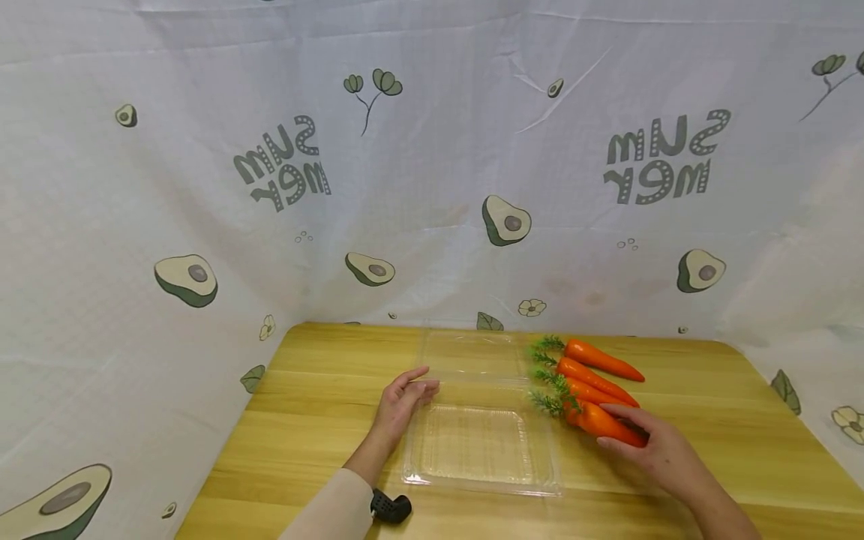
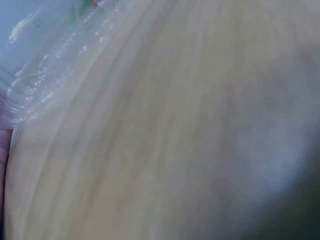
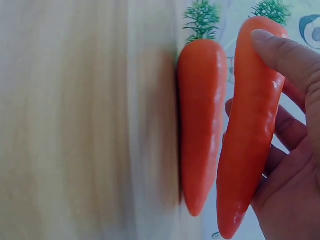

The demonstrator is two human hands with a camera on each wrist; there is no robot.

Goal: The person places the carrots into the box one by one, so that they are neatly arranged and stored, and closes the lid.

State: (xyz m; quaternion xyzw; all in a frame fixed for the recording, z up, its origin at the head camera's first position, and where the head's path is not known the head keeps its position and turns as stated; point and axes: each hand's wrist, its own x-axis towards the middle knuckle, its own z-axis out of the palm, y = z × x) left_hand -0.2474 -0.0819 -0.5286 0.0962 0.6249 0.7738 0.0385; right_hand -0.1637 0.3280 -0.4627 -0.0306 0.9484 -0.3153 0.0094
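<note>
1. A pale curtain [image 1: 432, 169] printed with avocados, flowers and leaves stands behind and beside a wood-grain table [image 1: 317, 409].
2. The clear plastic container [image 1: 472, 446] lies unfolded, its lid half flat towards the curtain, presumably so the tray half is exposed.
3. The left hand [image 1: 398, 406] rests at the container's left edge near the fold, fingers extended and gripping nothing, probably steadying it.
4. The right hand [image 1: 660, 448] grasps the nearest carrot [image 1: 602, 422], thumb on one side, fingers round the other, leaving its leafy end free.
5. The other carrots [image 1: 605, 361] lie right of the container, leafy ends towards it, perhaps for easy reach.
6. "Summer" appears twice on the curtain, mirror-reversed; no brand or label is readable.
</note>
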